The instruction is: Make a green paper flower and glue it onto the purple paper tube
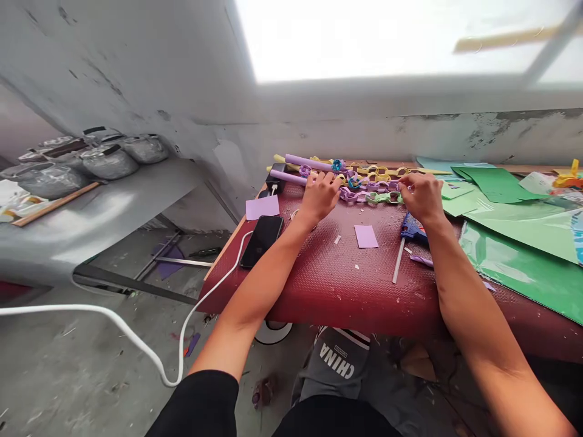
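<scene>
Several paper chains (355, 195) in purple, yellow and light green lie along the back of the maroon table (319, 276). My left hand (321, 193) is at their left end, fingers curled down over the purple links; its fingertips are partly hidden. At the right end, my right hand (423, 193) is closed in a pinch at the links, with the light green part (385, 198) just left of it. Rolled purple paper tubes (289, 177) lie left of my left hand. Below my right hand is a blue glue gun (412, 229) with a clear glue stick pointing forward.
A black phone (262, 241) and a purple paper sheet (262, 208) lie at the left edge, beside a white cable (182, 340). A small purple paper piece (366, 237) lies mid-table. Green sheets (514, 243) cover the right side. Wrapped pots (109, 161) stand on a grey table.
</scene>
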Demonstrator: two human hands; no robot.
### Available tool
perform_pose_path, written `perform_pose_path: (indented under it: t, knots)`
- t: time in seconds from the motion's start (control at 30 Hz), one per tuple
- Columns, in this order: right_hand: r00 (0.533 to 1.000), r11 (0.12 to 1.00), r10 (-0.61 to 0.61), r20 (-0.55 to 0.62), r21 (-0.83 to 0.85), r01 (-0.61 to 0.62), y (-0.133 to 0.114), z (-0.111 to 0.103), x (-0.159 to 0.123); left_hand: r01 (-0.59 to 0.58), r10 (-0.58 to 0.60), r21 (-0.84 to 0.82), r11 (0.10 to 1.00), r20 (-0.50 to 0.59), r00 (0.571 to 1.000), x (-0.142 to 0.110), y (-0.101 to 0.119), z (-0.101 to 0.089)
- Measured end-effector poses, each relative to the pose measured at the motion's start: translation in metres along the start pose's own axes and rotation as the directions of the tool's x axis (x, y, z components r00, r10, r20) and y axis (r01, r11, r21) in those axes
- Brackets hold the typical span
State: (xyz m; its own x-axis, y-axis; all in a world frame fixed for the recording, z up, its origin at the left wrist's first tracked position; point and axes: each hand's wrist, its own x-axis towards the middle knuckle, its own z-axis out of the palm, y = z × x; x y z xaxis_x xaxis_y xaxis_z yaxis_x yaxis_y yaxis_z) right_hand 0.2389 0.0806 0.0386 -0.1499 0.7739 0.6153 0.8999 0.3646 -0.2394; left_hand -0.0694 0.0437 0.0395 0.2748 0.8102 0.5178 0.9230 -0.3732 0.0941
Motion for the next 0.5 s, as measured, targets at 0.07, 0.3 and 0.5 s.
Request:
perform_pose_path:
  t: [0.07, 0.3, 0.5]
  knots:
    - [1.000, 1.000, -0.016, -0.003, 0.003, 0.016, -0.002, -0.001, 0.000, 0.015, -0.015, 0.019, 1.000, 0.004, 1.000, -0.009, 0.003, -0.019]
    - [0.997, 0.995, -0.077, 0.015, 0.062, 0.076, -0.008, 0.002, 0.000, 0.438, -0.458, 0.211, 0.874, 0.054, 0.887, -0.120, -0.045, -0.080]
    - [0.990, 0.988, -0.131, 0.046, 0.085, 0.126, -0.023, -0.004, -0.003, 0.532, -0.579, 0.272, 0.802, 0.137, 0.804, -0.162, -0.053, -0.069]
